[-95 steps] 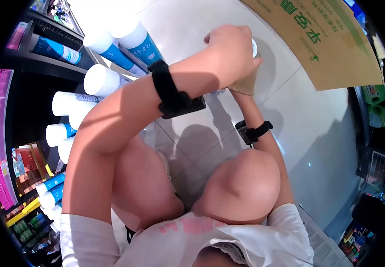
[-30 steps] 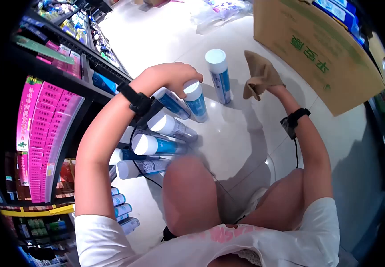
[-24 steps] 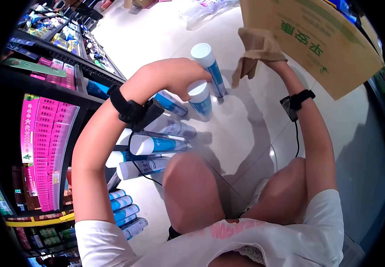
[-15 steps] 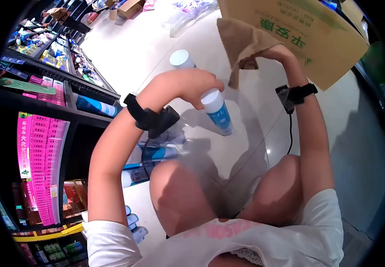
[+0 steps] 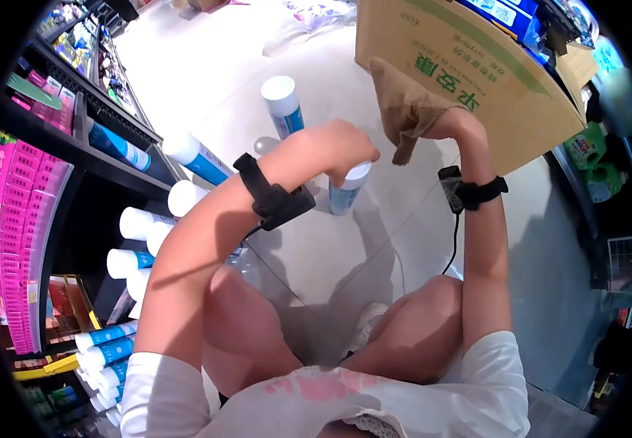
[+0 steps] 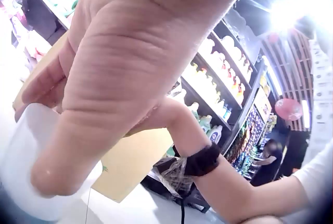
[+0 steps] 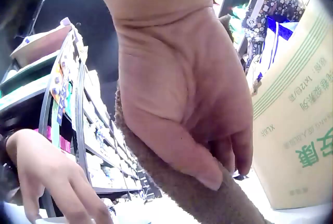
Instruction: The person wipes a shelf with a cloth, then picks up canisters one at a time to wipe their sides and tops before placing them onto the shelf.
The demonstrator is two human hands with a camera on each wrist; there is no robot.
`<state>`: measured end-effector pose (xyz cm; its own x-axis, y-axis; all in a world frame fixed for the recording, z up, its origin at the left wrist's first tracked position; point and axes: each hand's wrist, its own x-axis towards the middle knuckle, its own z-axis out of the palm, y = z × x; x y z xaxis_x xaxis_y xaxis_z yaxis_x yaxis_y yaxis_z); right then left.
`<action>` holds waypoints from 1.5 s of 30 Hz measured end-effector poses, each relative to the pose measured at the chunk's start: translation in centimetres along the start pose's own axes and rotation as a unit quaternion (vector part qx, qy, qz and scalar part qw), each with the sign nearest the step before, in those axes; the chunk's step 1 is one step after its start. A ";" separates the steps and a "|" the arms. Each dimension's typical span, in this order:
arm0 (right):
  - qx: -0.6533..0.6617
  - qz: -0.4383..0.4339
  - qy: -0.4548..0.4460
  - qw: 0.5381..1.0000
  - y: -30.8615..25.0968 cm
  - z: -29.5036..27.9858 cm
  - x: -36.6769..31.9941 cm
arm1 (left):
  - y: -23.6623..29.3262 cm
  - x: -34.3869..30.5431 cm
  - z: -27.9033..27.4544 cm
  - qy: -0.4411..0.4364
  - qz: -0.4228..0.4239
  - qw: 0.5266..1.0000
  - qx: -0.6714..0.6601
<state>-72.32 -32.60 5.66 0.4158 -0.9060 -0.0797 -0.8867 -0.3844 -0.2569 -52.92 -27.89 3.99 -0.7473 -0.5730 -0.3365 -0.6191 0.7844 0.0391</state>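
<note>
My left hand (image 5: 343,146) grips the white cap of a blue-and-white spray can (image 5: 343,198) from above, over the tiled floor in front of my knees. In the left wrist view the thumb and fingers lie round the white cap (image 6: 26,151). A little to the right, my right hand (image 5: 458,125) holds a brown cloth (image 5: 407,102) that hangs down in folds. From the right wrist view, the thumb presses the cloth (image 7: 203,198) toward the curled fingers. Behind the left hand stands a second spray can (image 5: 284,106) with a white cap.
Several more white-capped spray cans (image 5: 137,225) stand along the shelf on the left. That shelf holds pink boxes (image 5: 20,233). A large cardboard carton (image 5: 469,80) stands behind the right hand. A clear plastic bag (image 5: 308,29) lies at the back.
The left hand has brought the spray can rightward from beside the other cans by the shelf. The right hand, with the cloth, has come closer to it. Earlier, both hands were together.
</note>
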 end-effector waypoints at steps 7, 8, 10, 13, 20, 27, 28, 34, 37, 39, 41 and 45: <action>0.120 -0.153 -0.128 0.973 1.6 1.8 1.7 | -3.2 -1.4 2.1 0.063 -0.011 0.973 -0.222; 0.196 -0.184 -0.138 0.953 0.6 2.0 1.4 | -3.5 -1.5 2.5 0.067 -0.010 0.962 -0.264; 0.333 -0.231 -0.165 0.899 -1.7 2.7 1.2 | -4.6 -0.4 4.4 0.035 0.016 0.950 -0.311; 0.405 -0.262 -0.179 0.858 -4.8 4.0 1.7 | -4.7 -0.9 7.2 0.110 0.026 0.906 -0.408; 0.377 -0.119 -0.134 0.909 -7.0 7.3 0.1 | -4.1 0.6 12.5 0.137 0.038 0.852 -0.504; 0.465 -0.056 0.010 0.884 -5.2 10.2 0.5 | -3.0 0.7 12.6 0.219 -0.003 0.819 -0.530; 0.510 -0.066 0.035 0.857 -4.8 10.8 0.7 | -3.3 0.7 12.2 0.184 -0.013 0.838 -0.514; 0.719 0.049 0.042 0.692 -2.6 12.6 1.4 | -3.7 -0.2 11.1 0.246 0.045 0.817 -0.520; 0.725 0.024 0.028 0.688 0.8 11.9 1.1 | -4.4 -1.2 10.0 0.101 0.103 0.793 -0.592; 0.729 -0.014 0.022 0.684 2.5 10.6 1.0 | -5.5 -1.8 8.6 0.073 0.036 0.812 -0.579; 0.490 0.001 -0.030 0.871 3.5 9.0 0.7 | -6.3 -2.1 6.8 0.068 -0.050 0.864 -0.496; 0.290 0.021 -0.078 0.954 0.4 5.4 -1.8 | -4.2 -1.5 3.7 0.123 -0.040 0.884 -0.449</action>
<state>-72.30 -30.15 0.52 0.4473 -0.8638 -0.2319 -0.6616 -0.1451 -0.7357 -48.31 -29.41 0.87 -0.6543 -0.7390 -0.1608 -0.5309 0.2974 0.7936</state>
